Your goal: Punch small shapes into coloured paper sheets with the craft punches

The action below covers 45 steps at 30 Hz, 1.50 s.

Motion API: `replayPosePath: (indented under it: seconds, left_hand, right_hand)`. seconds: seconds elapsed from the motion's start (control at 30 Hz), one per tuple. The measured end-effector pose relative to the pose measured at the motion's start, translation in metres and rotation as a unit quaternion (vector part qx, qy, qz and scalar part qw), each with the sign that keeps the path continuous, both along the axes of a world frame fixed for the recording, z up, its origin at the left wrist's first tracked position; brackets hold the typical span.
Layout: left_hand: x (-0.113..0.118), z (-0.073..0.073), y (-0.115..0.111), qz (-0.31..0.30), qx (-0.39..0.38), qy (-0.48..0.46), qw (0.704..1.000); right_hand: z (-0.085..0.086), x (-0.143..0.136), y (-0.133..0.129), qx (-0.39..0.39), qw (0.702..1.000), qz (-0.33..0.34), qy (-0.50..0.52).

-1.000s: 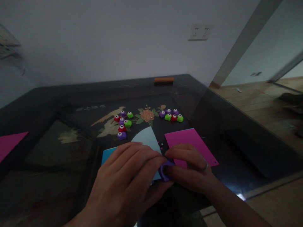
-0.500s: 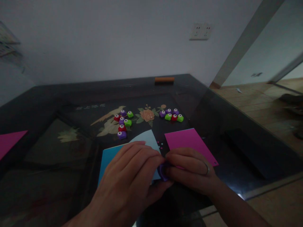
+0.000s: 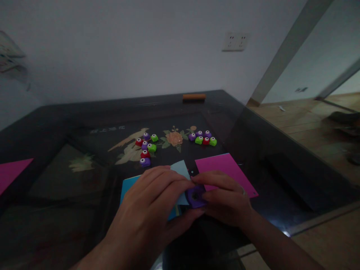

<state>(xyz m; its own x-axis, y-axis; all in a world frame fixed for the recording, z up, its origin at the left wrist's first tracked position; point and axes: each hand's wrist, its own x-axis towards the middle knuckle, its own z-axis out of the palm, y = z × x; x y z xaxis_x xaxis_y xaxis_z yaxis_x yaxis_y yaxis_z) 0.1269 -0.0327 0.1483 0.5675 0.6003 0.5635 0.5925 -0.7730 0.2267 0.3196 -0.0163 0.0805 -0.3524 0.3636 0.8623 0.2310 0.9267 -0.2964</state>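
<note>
"Where's the purple piece point(image 3: 196, 196)?"

"Between my two hands, over the near part of the desk point(image 3: 157, 112), its dark hollow showing. My left grip point(image 3: 153, 204) is closed on its left side, thumb below; my right grip point(image 3: 225, 193) is closed on its right side."

"And around it?"

"I've a pale blue sheet point(image 3: 182, 168) up against its left edge, partly under my left fingers, and a blue sheet point(image 3: 129, 185) beneath that hand. A pink card point(image 3: 230, 168) lies just beyond my right."

"Farther out?"

"Two clusters of eyed pieces point(image 3: 145, 162), then a brown cylinder point(image 3: 194, 97) near the far edge."
</note>
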Motion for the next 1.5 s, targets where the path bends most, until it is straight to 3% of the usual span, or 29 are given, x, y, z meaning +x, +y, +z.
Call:
replayPosePath:
  seconds: [0.27,0.6,0.77,1.03,1.2,1.5]
  left_hand:
    - [0.003,0.005,0.000,0.016,-0.004,-0.005,1.000]
    - [-0.005,0.005,-0.007,0.005,-0.023,0.036,0.999]
    - [-0.012,0.003,-0.009,0.019,0.010,0.082,0.996]
    - [-0.018,0.006,-0.006,-0.003,0.048,0.060,0.997]
    - [-0.023,0.005,-0.006,0.030,0.046,0.068,0.996]
    - [-0.029,0.013,0.009,0.099,-0.084,0.014,0.991]
  right_hand:
    - [-0.001,-0.005,0.003,0.003,1.000,0.009,-0.008]
    - [-0.006,0.000,-0.004,0.039,0.998,-0.046,0.007]
    - [-0.008,0.005,-0.005,0.029,0.999,-0.033,0.017]
    - [-0.004,0.005,-0.005,0.024,0.998,-0.045,0.020]
    - [-0.003,0.006,-0.005,0.026,0.999,-0.043,0.018]
    - [0.000,0.002,0.003,-0.023,0.995,-0.061,0.080]
